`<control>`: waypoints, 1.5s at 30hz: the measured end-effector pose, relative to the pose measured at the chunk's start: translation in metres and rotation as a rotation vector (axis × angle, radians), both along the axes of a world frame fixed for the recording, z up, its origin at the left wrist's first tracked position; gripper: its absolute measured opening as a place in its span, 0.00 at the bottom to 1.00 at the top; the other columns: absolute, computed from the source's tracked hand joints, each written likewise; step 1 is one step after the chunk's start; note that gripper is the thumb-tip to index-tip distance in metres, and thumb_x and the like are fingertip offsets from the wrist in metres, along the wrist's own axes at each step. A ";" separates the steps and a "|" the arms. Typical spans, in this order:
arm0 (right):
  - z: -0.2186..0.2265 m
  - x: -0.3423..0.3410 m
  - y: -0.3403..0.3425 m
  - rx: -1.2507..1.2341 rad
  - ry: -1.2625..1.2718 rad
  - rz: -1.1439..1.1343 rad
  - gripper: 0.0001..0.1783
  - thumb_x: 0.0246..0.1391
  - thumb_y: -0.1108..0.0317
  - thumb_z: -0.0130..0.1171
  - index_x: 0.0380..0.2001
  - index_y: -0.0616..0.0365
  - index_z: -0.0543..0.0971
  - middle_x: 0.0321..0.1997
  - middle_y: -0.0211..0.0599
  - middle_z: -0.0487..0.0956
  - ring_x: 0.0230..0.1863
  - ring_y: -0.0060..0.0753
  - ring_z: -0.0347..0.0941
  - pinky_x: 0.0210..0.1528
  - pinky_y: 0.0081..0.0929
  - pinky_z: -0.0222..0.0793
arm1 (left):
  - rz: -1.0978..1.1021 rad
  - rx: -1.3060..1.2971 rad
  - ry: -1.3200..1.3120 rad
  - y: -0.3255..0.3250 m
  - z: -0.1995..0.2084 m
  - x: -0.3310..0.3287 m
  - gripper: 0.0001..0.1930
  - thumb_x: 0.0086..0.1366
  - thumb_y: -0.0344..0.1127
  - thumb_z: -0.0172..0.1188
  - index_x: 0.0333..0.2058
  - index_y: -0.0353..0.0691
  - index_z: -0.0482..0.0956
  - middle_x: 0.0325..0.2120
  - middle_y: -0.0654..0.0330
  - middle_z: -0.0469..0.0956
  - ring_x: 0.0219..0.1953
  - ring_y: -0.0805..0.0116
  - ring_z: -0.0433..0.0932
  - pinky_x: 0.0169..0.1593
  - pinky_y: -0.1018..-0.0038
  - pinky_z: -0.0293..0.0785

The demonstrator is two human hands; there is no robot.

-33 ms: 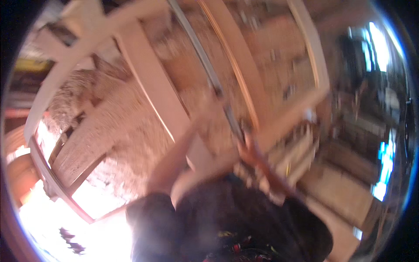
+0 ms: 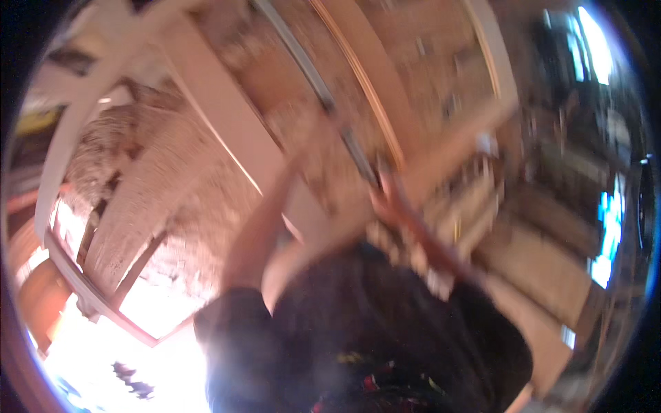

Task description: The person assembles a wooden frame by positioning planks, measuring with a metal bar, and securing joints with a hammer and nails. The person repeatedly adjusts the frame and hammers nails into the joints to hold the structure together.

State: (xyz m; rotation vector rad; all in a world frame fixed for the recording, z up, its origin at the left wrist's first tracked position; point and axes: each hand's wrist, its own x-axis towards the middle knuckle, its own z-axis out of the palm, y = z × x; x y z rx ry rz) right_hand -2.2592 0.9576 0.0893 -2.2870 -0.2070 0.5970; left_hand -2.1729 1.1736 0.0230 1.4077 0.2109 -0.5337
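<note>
A long grey metal bar, which looks like a bar clamp, runs across a large wooden frame with several wide slats. My right hand is closed round the near end of this bar, beside the frame's near rail. Stretched forward over the frame, my left hand is close to the middle of the bar, by a dark piece on it. Motion smears its fingers, so I cannot make out whether they touch or grip the bar.
Lengths of wood lie to the right of my right forearm, with boards beyond. Dusty ground shows between the slats. Bright light washes out the lower left. An orange-brown rounded object stands at the far left.
The whole view has shifted slightly, so the frame, bar and both hands appear higher in the picture. My right hand stays at the bar's near end.
</note>
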 end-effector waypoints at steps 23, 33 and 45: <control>0.006 -0.284 -0.302 -0.338 0.361 -0.744 0.37 0.65 0.34 0.55 0.53 0.61 0.82 0.44 0.46 0.87 0.46 0.38 0.85 0.47 0.36 0.81 | -1.317 0.853 -1.090 -0.114 0.085 -0.090 0.15 0.59 0.37 0.67 0.44 0.44 0.77 0.43 0.53 0.82 0.50 0.53 0.81 0.60 0.52 0.67; -0.046 -0.380 -0.219 0.810 0.256 -1.489 0.30 0.67 0.43 0.58 0.45 0.65 0.84 0.44 0.44 0.86 0.41 0.36 0.83 0.45 0.37 0.78 | -1.450 0.786 -0.987 -0.140 0.092 -0.076 0.14 0.58 0.28 0.67 0.44 0.38 0.81 0.40 0.48 0.83 0.46 0.44 0.81 0.51 0.54 0.76; -0.095 -0.448 -0.153 1.151 0.529 -1.606 0.36 0.72 0.39 0.45 0.58 0.64 0.77 0.48 0.46 0.84 0.43 0.36 0.82 0.43 0.36 0.80 | -1.439 0.697 -0.925 -0.128 0.088 -0.067 0.17 0.56 0.29 0.68 0.47 0.39 0.82 0.41 0.48 0.84 0.46 0.45 0.82 0.51 0.56 0.77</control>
